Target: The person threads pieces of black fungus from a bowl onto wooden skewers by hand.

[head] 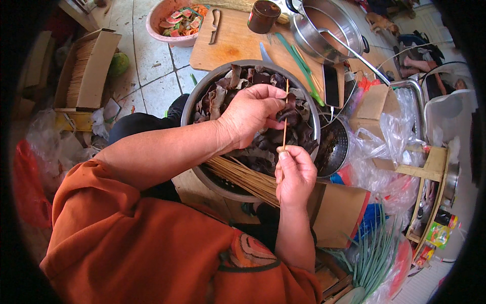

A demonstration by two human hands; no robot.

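Note:
A bamboo skewer (285, 133) stands nearly upright in the picture over a large steel basin (186, 110) of dark, wrinkled pieces that look like wood ear fungus (262, 146). My right hand (296, 171) pinches the skewer's lower part between thumb and fingers. Near its upper end, my left hand (254, 110) grips a dark fungus piece (290, 110) against the skewer; whether the piece is pierced is hard to tell. A bundle of bamboo skewers (243, 176) lies across the basin's near side, under my forearm and beside my right hand.
Beyond the basin lies a wooden board (231, 45) with a peeler (215, 26), a brown jar (264, 17) and green onion (298, 64). A steel pot (330, 30), phone (331, 85) and black colander (334, 144) stand right. A skewer box (93, 72) and pink basin (152, 26) are left.

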